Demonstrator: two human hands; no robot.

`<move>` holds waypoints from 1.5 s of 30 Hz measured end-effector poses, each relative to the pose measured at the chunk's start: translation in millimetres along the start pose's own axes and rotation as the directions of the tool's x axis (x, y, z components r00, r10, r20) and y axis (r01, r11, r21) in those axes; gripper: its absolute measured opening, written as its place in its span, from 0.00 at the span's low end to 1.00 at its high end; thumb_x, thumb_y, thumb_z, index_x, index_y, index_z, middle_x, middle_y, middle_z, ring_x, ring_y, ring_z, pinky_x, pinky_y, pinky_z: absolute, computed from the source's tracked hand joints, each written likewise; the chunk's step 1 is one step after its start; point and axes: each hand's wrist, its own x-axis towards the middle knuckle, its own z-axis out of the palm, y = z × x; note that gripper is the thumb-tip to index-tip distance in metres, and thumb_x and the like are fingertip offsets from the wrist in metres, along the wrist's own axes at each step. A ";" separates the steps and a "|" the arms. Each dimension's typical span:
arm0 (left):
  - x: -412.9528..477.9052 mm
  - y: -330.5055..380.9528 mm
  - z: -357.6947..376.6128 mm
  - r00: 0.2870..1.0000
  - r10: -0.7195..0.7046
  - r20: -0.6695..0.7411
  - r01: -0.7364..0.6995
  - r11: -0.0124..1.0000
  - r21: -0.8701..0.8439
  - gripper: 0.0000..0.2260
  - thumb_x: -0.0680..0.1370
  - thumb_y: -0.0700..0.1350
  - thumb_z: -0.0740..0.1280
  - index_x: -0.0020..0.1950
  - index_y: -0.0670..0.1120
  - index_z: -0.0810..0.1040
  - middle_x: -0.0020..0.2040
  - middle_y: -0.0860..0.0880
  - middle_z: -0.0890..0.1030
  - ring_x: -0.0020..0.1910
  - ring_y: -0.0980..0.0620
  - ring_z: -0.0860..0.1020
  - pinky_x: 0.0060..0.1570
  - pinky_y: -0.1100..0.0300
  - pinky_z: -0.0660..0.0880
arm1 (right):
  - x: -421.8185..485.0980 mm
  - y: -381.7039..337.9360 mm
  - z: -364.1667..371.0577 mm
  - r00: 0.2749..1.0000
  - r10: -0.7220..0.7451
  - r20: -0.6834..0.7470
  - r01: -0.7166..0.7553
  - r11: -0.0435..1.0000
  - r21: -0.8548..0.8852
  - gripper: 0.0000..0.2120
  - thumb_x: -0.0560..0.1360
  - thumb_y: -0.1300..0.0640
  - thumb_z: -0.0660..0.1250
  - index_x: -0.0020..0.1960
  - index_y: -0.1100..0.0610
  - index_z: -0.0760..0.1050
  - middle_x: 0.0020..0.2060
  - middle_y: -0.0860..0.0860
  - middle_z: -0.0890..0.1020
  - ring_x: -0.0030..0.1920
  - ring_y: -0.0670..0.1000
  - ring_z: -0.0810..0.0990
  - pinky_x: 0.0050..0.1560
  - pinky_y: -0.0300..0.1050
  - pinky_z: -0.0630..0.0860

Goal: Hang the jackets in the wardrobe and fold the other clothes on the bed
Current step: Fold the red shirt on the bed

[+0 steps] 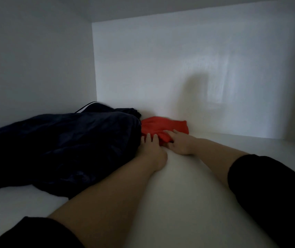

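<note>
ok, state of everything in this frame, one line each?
red garment: bunched up at the back of the shelf
dark garment: crumpled, unfolded, lying on the shelf left of the red garment
left hand: fingers straight, touching the red garment
right hand: grips the red garment

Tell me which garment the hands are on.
The small red garment by the back wall: the right hand grips it, the left hand touches its edge. The large dark garment lies beside it.

Centre: cloth (162, 127), plain red. Left: garment (62, 145), dark navy, with a thin white stripe (86, 106) at its upper edge. Shelf (179, 185) and wall (196, 68) behind: plain white, greyed by shadow. Lower corners: sleeves (272, 194), plain black.
</note>
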 end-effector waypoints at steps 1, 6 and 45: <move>0.7 -0.3 0.0 1.000 -0.002 0.002 0.002 1.000 -0.009 0.30 0.81 0.49 0.55 0.78 0.43 0.46 0.79 0.42 0.46 0.77 0.43 0.46 0.75 0.52 0.46 | -0.2 0.1 0.0 1.000 0.001 -0.007 -0.001 1.000 0.005 0.33 0.80 0.41 0.53 0.79 0.50 0.43 0.77 0.59 0.52 0.77 0.58 0.50 0.75 0.49 0.50; 0.6 -1.1 0.1 1.000 -0.004 0.007 0.005 1.000 -0.008 0.29 0.81 0.49 0.56 0.78 0.43 0.47 0.79 0.42 0.47 0.77 0.42 0.47 0.75 0.52 0.47 | -17.3 -0.8 0.3 0.999 0.014 -0.033 -0.013 1.000 0.019 0.34 0.81 0.42 0.54 0.79 0.54 0.44 0.77 0.59 0.52 0.77 0.56 0.51 0.75 0.47 0.49; -692.7 199.8 -32.7 -0.009 0.915 -0.403 -0.997 -0.038 -0.062 0.33 0.79 0.52 0.57 0.78 0.46 0.43 0.79 0.45 0.42 0.77 0.45 0.41 0.73 0.44 0.46 | -921.3 -298.4 14.9 0.043 0.697 -0.716 -0.996 -0.026 -0.085 0.28 0.78 0.51 0.58 0.74 0.59 0.56 0.76 0.57 0.54 0.76 0.56 0.52 0.75 0.57 0.49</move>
